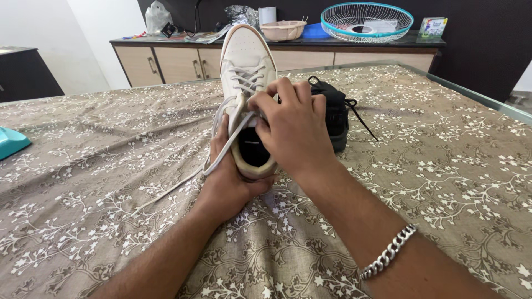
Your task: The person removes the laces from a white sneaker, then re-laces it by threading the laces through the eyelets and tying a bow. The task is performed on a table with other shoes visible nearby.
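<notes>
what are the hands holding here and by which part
The left hand grips the white sneaker at its heel, propping it toe-up. The right hand pinches the white lace near the top eyelets.

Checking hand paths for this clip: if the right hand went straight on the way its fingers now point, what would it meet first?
The right hand points left across the white sneaker, fingertips already at its laces. Going on, it would probably press into the laces and tongue first, then the left hand behind; depth is unclear.
</notes>
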